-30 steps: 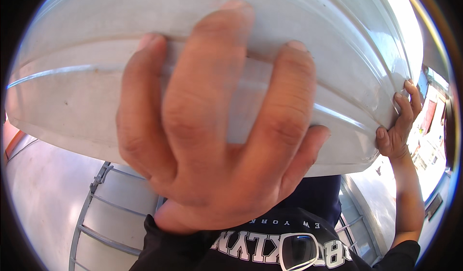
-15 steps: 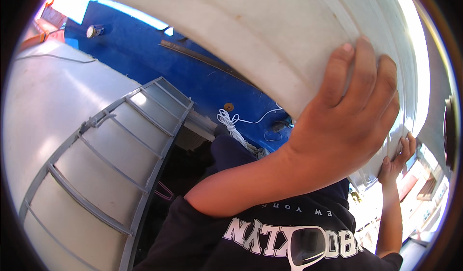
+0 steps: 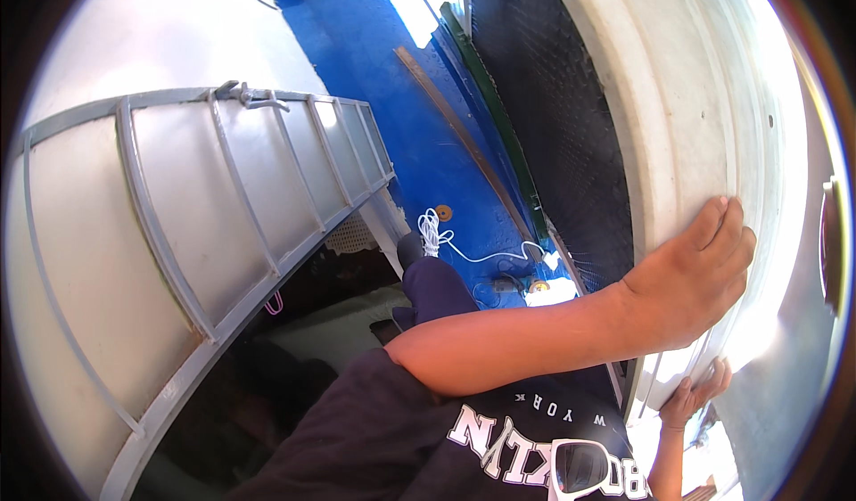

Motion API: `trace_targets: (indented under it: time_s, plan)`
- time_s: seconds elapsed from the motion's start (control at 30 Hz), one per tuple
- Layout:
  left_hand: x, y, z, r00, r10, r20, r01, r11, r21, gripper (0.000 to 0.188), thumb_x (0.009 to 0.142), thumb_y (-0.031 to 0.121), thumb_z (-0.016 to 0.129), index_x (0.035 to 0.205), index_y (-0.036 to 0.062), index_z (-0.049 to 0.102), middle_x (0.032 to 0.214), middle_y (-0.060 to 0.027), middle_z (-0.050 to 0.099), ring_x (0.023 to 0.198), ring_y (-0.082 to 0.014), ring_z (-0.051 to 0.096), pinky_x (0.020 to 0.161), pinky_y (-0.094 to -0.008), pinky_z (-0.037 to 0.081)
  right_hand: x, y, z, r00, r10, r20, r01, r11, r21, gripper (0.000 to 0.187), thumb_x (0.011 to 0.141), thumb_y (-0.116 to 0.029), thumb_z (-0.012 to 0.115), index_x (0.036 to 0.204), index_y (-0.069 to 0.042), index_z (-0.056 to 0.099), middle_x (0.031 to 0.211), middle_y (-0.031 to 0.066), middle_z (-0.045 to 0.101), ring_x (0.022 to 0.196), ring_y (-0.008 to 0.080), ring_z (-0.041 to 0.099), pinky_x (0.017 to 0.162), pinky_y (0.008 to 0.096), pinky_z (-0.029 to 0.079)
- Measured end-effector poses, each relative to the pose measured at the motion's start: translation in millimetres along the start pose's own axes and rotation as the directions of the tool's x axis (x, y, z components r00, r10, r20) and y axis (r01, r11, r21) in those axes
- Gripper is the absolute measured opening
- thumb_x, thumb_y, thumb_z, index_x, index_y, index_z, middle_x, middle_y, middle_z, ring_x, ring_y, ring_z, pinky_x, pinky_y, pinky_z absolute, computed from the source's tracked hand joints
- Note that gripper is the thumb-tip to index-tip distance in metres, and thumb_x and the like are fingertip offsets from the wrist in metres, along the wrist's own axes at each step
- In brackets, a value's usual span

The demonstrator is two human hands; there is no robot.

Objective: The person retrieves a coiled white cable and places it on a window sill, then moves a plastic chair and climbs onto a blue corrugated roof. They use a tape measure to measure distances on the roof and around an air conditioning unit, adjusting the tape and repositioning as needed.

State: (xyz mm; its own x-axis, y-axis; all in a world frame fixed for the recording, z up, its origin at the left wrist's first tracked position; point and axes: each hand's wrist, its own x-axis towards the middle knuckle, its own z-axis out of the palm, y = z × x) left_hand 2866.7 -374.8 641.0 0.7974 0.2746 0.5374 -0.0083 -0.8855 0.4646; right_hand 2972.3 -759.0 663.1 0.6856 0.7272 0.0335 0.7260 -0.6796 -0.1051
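Note:
A large off-white ribbed panel (image 3: 664,118) stands on edge along the right, its surface curving with the lens. My left arm reaches across my body, and my left hand (image 3: 695,278) is bent over the ridges of the panel, fingers together. Lower down, near the panel's near end, my right hand (image 3: 695,398) grips it too, thumb and fingers partly seen. Beside the panel's left edge is a dark, bumpy surface (image 3: 557,100); how the two are joined I cannot tell.
To the left, a grey metal frame with crossbars (image 3: 169,225) backs a pale sheet and carries a latch (image 3: 254,98). On the blue floor (image 3: 357,46) lie a brown strip (image 3: 464,135), a green bar (image 3: 499,109) and a bundled white cord (image 3: 432,231). Dark sunglasses (image 3: 581,465) hang from my shirt.
The panel has swung to the right and more upright, baring the dark bumpy surface and more blue floor. Both hands have moved lower with it. The view has turned as well.

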Motion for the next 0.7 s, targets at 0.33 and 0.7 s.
trace_targets:
  time_s: [0.33,0.7]
  plan:
    - [-2.6,0.1,-1.9,0.996,-0.014,-0.09,0.017,0.999,0.03,0.026,0.084,0.027,0.065,0.093,0.0056,0.077,0.111,-0.0165,0.067,0.121,-0.0416,0.057,0.113,-0.0509,0.037,-1.1,-4.7,-3.0,1.0,-0.017,0.006,0.017,1.0,0.005,0.069,0.108,-0.06,0.046,0.153,-0.007,0.039,0.159,0.0218,0.029,0.149,0.038,0.031,0.118,0.0568,0.03]
    - [-2.8,16.3,2.7,0.98,-0.086,-0.178,0.086,0.996,-0.006,0.034,0.066,0.035,0.082,0.094,0.0161,0.08,0.121,-0.0046,0.069,0.125,-0.0337,0.058,0.111,-0.049,0.042,3.1,2.2,-15.9,0.996,-0.019,0.092,0.028,0.995,-0.1,0.074,0.106,-0.062,0.052,0.152,-0.005,0.047,0.161,0.0243,0.034,0.144,0.04,0.035,0.116,0.0554,0.033]
